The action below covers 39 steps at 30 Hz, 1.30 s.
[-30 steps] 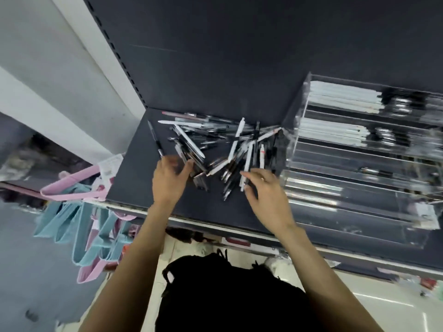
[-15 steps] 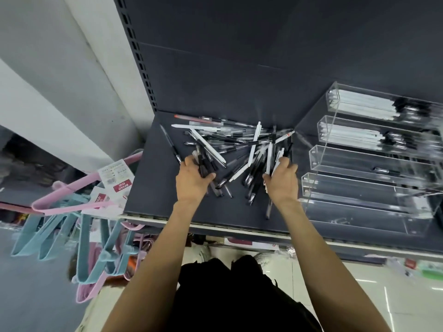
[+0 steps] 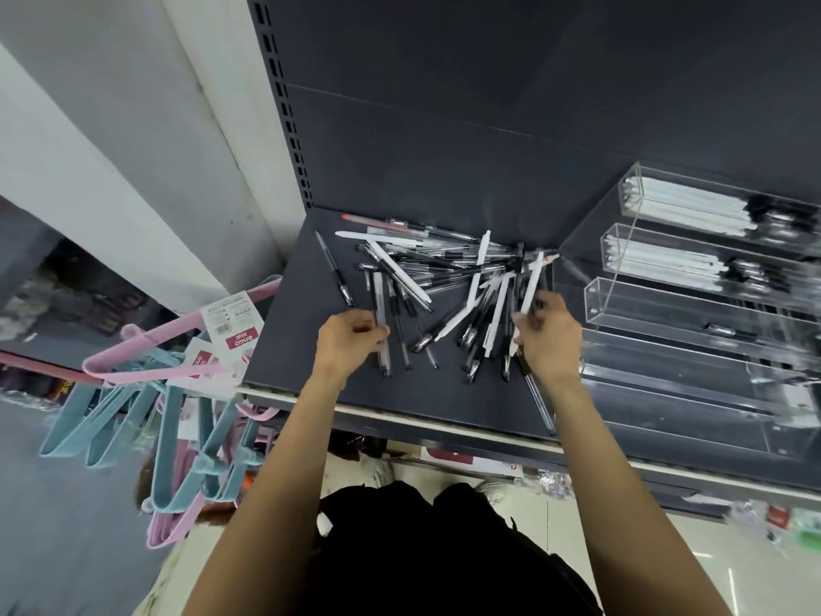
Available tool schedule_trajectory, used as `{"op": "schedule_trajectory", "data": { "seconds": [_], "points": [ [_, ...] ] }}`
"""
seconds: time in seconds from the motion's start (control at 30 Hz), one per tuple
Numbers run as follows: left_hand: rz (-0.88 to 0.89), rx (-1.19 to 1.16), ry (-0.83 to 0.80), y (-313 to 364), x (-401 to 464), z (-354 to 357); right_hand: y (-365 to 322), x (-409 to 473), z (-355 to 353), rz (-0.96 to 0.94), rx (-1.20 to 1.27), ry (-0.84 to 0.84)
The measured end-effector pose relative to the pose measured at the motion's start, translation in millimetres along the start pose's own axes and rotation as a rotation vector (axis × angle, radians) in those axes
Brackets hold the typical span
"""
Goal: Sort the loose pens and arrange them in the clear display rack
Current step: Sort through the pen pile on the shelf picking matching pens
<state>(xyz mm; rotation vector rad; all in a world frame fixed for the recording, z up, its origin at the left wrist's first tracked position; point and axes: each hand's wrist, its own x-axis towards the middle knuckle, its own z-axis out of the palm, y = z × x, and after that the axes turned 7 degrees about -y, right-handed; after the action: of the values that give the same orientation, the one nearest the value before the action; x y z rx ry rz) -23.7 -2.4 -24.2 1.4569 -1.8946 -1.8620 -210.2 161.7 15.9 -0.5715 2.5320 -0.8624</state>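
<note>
Your left hand (image 3: pixel 351 342) grips clear-barrelled pens; your right hand (image 3: pixel 548 337) grips a white pen and a clear one. The loose pens (image 3: pixel 444 282) lie heaped on a dark grey shelf (image 3: pixel 284 349). The clear display rack (image 3: pixel 693 313) stands just right, upper tiers stocked. Pastel hangers (image 3: pixel 177 415) hang at left; pale floor below.

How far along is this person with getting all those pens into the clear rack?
Partly done. The clear rack already has white pens filling its two upper tiers, and one lone pen in the third. In hand: the left hand grips clear pens, the right hand holds a white pen. Left: the big loose pile on the shelf, and the lower tiers look empty.
</note>
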Motion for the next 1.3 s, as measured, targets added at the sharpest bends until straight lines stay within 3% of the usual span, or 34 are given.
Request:
{"op": "schedule_trajectory", "data": {
  "seconds": [0.17,0.3,0.5,0.67,0.87,1.07,1.3],
  "points": [
    [0.195,-0.421,-0.200,29.6,-42.7,8.2,-29.0,-31.5,-5.0,-0.151,0.585,-0.265],
    [0.244,-0.553,-0.207,47.6,-67.4,29.6,-42.9,-52.1,-1.6,-0.166,0.777,-0.450],
    [0.251,-0.670,-0.044,46.7,-85.6,51.8,-46.9,-63.1,5.3,-0.259,0.654,-0.395],
    [0.240,-0.728,-0.002,40.5,-92.6,61.5,-45.9,-67.6,14.0,-0.355,0.440,-0.340],
    [0.278,-0.846,0.061,39.2,-98.6,62.8,-49.6,-75.1,12.9,-0.456,0.389,-0.385],
    [0.263,-0.905,0.032,37.5,-102.3,62.2,-53.7,-79.0,12.1,-0.502,0.400,-0.360],
    [0.170,-1.011,0.019,30.8,-105.3,51.7,-51.7,-81.0,11.5,-0.576,0.323,-0.469]
  ]
}}
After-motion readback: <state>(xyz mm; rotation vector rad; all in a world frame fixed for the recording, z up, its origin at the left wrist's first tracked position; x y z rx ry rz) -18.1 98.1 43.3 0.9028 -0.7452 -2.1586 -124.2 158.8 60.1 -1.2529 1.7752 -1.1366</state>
